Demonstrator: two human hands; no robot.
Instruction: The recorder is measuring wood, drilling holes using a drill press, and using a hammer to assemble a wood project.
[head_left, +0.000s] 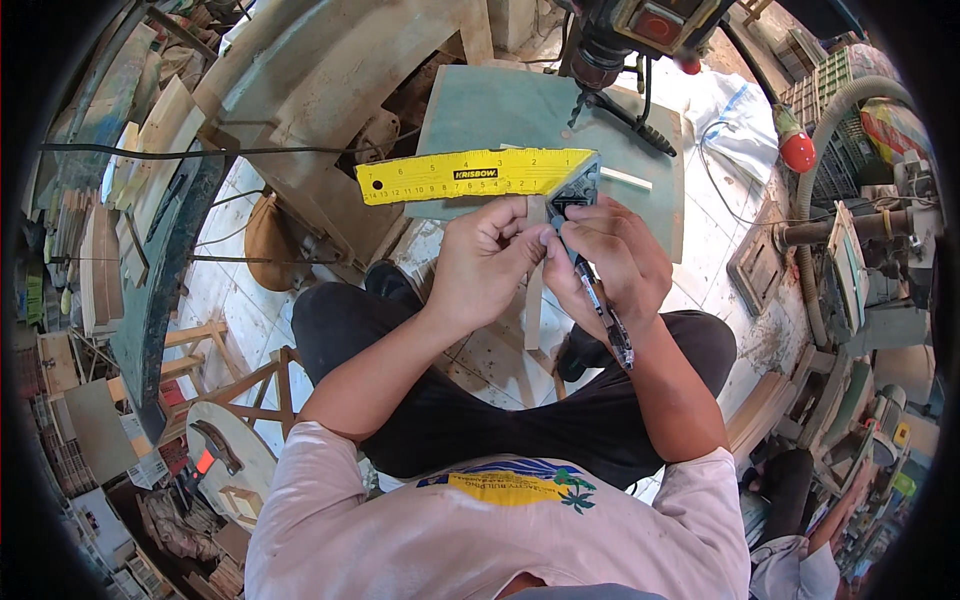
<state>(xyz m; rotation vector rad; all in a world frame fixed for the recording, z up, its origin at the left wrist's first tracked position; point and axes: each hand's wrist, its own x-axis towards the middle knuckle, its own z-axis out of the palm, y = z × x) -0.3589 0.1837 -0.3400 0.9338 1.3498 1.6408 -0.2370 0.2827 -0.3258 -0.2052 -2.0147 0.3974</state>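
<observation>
Only the one head view here, looking straight down over the person's lap. The yellow square ruler (470, 175) lies with its long axis running left to right, blade pointing off to the person's left and tilted up just a touch toward the right end, where the dark head of the square (578, 190) sits. It's held up in front of the grey-green table of the drill press (500, 115), just above both hands.

The left hand (487, 262) is curled shut around a thin pale wood strip (533, 300) that runs roughly up and down, its top end under the square's head and its lower end sticking out below the fingers. The right hand (612, 255) is clamped on a dark pen (600, 300), tip up by the square's head, barrel slanting down and to the right across the wrist. The two hands are touching each other.

Below that: black trousers, dusty white floor tiles (745, 290). The drill press head (640, 30) hangs at the top of the frame. Wooden boards (150, 130) are stacked on the left, a wooden stool frame (255, 385) at lower left, and a grey ribbed hose (835, 130) on the right.
</observation>
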